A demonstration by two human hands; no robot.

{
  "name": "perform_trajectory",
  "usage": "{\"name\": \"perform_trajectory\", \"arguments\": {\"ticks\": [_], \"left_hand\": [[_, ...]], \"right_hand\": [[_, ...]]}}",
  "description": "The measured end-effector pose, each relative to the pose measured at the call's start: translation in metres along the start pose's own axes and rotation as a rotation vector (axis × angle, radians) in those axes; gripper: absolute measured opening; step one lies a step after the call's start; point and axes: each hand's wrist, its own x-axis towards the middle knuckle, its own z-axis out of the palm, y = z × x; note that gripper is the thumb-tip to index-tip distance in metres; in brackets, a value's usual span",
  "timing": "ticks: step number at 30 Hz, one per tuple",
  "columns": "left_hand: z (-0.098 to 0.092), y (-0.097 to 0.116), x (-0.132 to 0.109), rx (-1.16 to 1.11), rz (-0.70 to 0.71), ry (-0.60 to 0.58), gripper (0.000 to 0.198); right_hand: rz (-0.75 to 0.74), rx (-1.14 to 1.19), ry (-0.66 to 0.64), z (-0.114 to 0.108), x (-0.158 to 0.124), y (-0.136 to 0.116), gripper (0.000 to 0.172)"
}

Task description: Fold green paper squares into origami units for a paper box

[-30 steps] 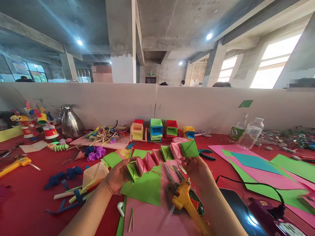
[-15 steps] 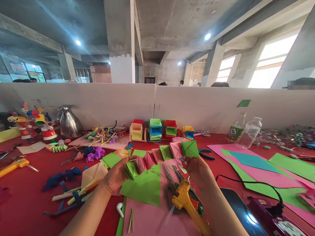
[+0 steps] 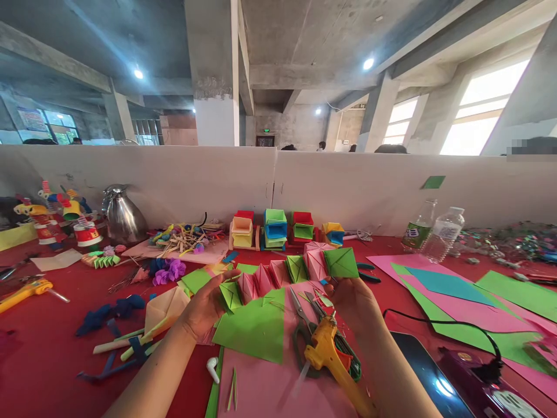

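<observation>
A pink and green folded-paper chain [image 3: 278, 274] stretches between my hands above the table. My left hand [image 3: 206, 307] is closed on its small green end. At the other end, my right hand [image 3: 353, 299] grips the chain below the larger green square; some of its fingers are hidden. Beneath the chain lie a green paper sheet [image 3: 250, 334] and a pink sheet [image 3: 256, 392]. A pair of scissors [image 3: 302, 322] and a yellow glue gun [image 3: 326, 348] rest just left of my right forearm.
On the left are rolled paper strips [image 3: 124, 342], a steel jug [image 3: 124, 215] and another glue gun [image 3: 26, 295]. Folded-paper stacks [image 3: 275, 229] stand by the white partition [image 3: 195, 180]. To the right are plastic bottles [image 3: 444, 232], a phone [image 3: 424, 371] and a purple power strip [image 3: 483, 383].
The chain is drawn out slightly longer. Its right end has shifted a little to the right, and its left end slightly left. Both hands keep their hold.
</observation>
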Motion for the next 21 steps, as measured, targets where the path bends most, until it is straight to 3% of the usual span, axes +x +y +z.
{"name": "perform_trajectory", "arguments": {"ticks": [6,21], "left_hand": [[-0.0016,0.0004,0.0013,-0.002,0.011,0.037,0.027],[0.0028,0.0022,-0.0011,-0.025,0.023,-0.007,0.028]], "right_hand": [[0.005,-0.021,-0.002,0.0018,-0.0005,0.0008,0.019],[0.005,-0.07,0.004,0.007,-0.0033,-0.0002,0.016]]}}
